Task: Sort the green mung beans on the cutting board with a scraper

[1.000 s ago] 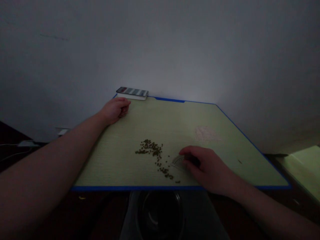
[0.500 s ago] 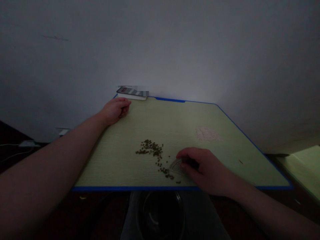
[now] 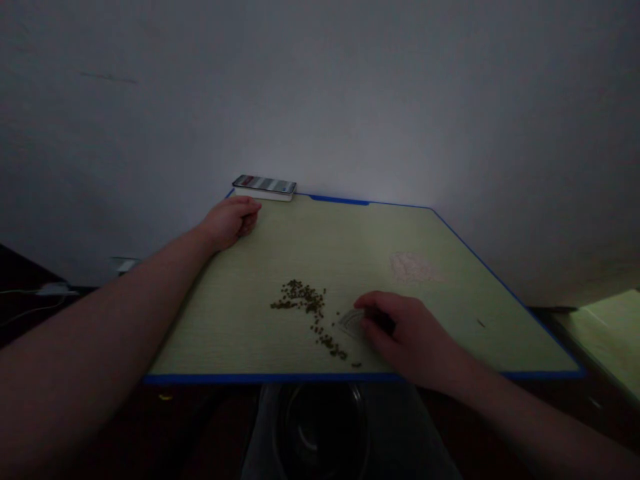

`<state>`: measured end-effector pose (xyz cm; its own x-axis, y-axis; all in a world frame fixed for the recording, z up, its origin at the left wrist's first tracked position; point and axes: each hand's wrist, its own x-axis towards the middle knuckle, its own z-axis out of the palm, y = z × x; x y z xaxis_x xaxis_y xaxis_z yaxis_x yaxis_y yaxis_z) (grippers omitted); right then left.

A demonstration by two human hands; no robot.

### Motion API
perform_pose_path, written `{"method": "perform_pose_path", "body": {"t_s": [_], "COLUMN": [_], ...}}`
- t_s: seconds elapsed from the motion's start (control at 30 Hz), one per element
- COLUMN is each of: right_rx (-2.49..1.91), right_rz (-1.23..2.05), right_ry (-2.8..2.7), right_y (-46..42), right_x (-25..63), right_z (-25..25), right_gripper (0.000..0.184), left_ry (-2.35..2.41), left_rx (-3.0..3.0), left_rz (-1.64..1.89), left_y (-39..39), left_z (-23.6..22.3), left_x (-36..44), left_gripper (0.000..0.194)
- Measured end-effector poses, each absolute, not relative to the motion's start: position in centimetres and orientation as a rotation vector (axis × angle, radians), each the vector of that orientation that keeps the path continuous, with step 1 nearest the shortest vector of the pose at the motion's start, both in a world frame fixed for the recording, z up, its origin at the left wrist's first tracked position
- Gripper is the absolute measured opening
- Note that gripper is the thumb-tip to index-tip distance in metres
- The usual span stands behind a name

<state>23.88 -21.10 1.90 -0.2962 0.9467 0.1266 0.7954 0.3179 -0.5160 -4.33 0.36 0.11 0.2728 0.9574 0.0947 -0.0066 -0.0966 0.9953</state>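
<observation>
My right hand [image 3: 403,337] pinches a clear, curved plastic piece with fine markings [image 3: 352,323], which looks like a protractor, between thumb and fingers. Its tip is low at the table, just right of a scatter of small brownish-green beans or pellets [image 3: 329,343]. A denser heap of the same pieces [image 3: 303,295] lies farther left. My left hand [image 3: 234,222] rests with curled fingers at the table's left edge, near the phone; whether anything is inside it is hidden. Right of centre lies a pale pinkish patch of fine grains [image 3: 413,267].
The pale table [image 3: 225,333] has a blue rim. A phone [image 3: 265,183] lies on a white box [image 3: 263,194] at the back left, against the wall. Below the front edge, a dark round pot or bowl [image 3: 323,430] sits between my legs. A small dark sliver [image 3: 481,323] lies to the right.
The clear piece in my right hand has tilted slightly and shifted a little. My left hand and the heaps look unchanged.
</observation>
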Motion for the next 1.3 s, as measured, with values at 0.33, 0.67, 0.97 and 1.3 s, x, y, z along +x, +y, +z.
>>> {"method": "perform_pose_path", "body": {"t_s": [0.33,0.67,0.97,1.3], "right_rx": [-1.603,-1.777,-1.727,-1.319], "right_rz": [0.574,0.162,0.152,0.628], "right_ry": [-2.064,-2.081,-2.179,-2.525], "right_y": [-21.4,-18.3,-17.9,-16.4], "right_x": [24.8,25.8,27.8,23.1], "right_z": [1.8,1.7,2.2,3.4], "right_gripper": [0.018,0.022,0.024,0.026], "left_ry": [0.929,0.931,0.945,0.932], "left_rx": [1.373,1.373,1.39,1.407], "left_rz": [1.074,1.074,1.079,1.076], "left_y": [0.1,0.3,0.4,0.3], "left_z": [0.3,0.1,0.1,0.0], "left_x": [-4.2,-4.3,-4.3,-4.4], "left_gripper": [0.025,0.027,0.025,0.024]}}
